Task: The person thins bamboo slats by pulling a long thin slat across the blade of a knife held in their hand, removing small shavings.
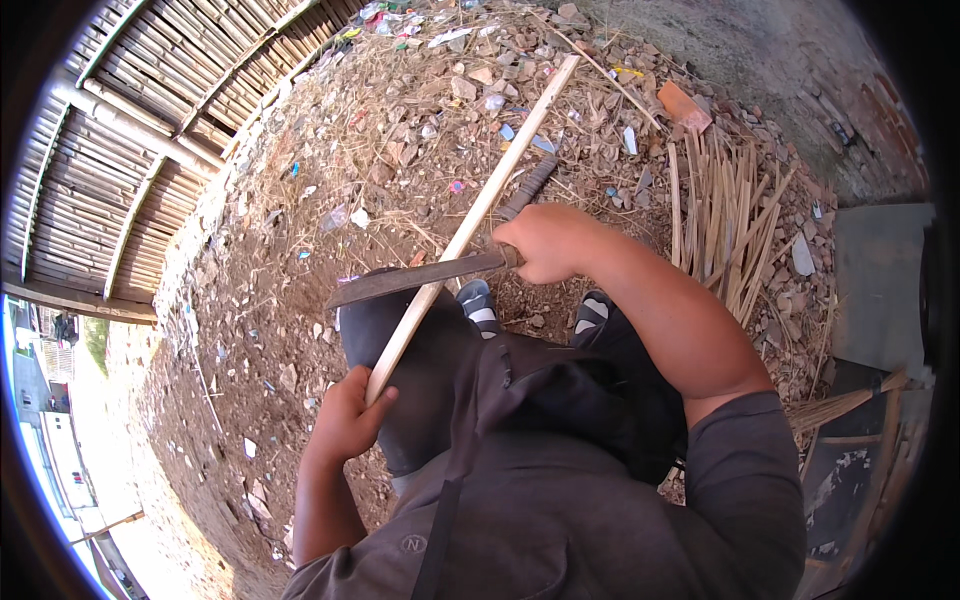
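Note:
My left hand [350, 415] is closed round the near end of a long, pale bamboo strip [490, 190]. The strip slants away over my dark-trousered left knee, up and to the right. In my right hand [552, 243] is a machete [420, 281], its fingers wrapped round the handle, which they mostly hide. The dark, slightly curved blade points left and crosses the strip above the knee; whether its edge bites into the wood cannot be told. Just beyond my right hand is a dark, ridged, handle-like piece [530, 187], partly hidden by that hand.
A bundle of split strips [735, 215] lies on the rubble to the right, near a broken orange brick [684, 106]. A bamboo slat wall [120, 130] stands at the left. A grey panel [880, 285] is at the far right. My sandalled feet [480, 305] rest on littered dirt.

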Tool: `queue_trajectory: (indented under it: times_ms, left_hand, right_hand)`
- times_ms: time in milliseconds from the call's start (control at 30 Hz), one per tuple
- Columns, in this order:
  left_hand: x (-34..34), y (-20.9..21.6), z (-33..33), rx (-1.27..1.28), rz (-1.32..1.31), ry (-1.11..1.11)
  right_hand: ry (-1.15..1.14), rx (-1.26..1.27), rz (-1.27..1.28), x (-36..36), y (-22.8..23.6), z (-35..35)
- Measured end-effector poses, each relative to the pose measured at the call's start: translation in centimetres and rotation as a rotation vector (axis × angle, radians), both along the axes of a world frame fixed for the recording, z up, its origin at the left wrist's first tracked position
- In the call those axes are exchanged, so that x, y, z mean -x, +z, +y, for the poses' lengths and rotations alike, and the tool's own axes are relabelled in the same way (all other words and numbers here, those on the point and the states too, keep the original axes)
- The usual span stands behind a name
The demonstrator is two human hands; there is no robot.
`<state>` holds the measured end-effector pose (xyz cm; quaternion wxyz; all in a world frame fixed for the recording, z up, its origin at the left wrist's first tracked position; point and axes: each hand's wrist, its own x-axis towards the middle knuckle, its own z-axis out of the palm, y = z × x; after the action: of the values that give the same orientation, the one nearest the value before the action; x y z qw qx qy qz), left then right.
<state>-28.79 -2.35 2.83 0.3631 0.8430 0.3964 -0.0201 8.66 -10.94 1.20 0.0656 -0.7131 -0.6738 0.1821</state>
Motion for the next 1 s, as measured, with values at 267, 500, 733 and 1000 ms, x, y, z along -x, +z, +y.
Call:
queue_trajectory:
  times_ms: [267,500,733,1000]
  left_hand:
    - [-0.3,-0.2,-1.0,-0.100,-0.055,0.058]
    - [-1.3,0.6,-1.2,-0.143,0.007,-0.015]
    - [-0.2,-0.1,-1.0,-0.122,-0.034,0.044]
    - [-0.9,0.7,-0.8,-0.188,0.020,-0.051]
  right_hand:
    - [-0.121,-0.109,0.392,0.0,-2.3,0.4]
    - [-0.071,0.054,0.221,-2.6,-3.2,0.1]
    - [-0.127,-0.061,0.216,1.3,1.0,0.3]
    - [-0.538,-0.264,0.271,-7.0,-3.3,-1.0]
